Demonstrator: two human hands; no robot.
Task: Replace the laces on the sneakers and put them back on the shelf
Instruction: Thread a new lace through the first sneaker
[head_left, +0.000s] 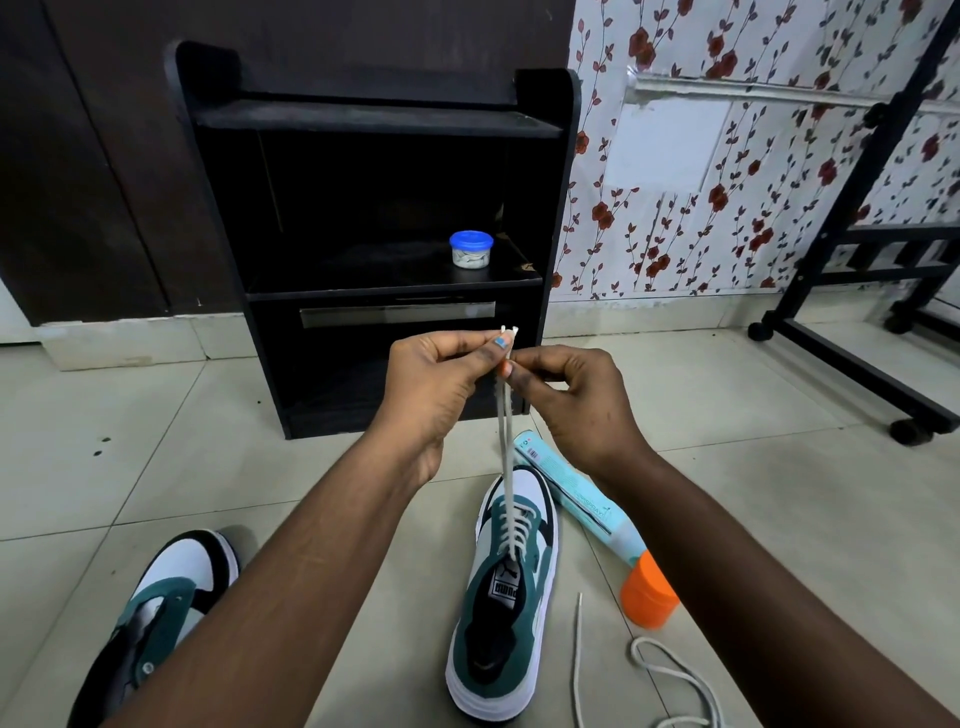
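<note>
A green, white and black sneaker (506, 613) stands on the tiled floor between my forearms, laced with a white lace (506, 447). Both lace ends rise together from the top eyelets. My left hand (441, 384) pinches the two ends near their tips, and my right hand (576, 395) pinches the same strands just below. The second sneaker (156, 618) lies at the lower left with no lace in its eyelets, partly hidden by my left forearm. A loose white lace (675, 680) lies curled on the floor at the lower right. The black shelf (374, 291) stands straight ahead.
A light-blue spray can with an orange cap (597, 525) lies on the floor right of the laced sneaker. A small jar with a blue lid (471, 249) sits on the shelf's middle board. A black wheeled rack (852, 332) stands at the right by the floral wall.
</note>
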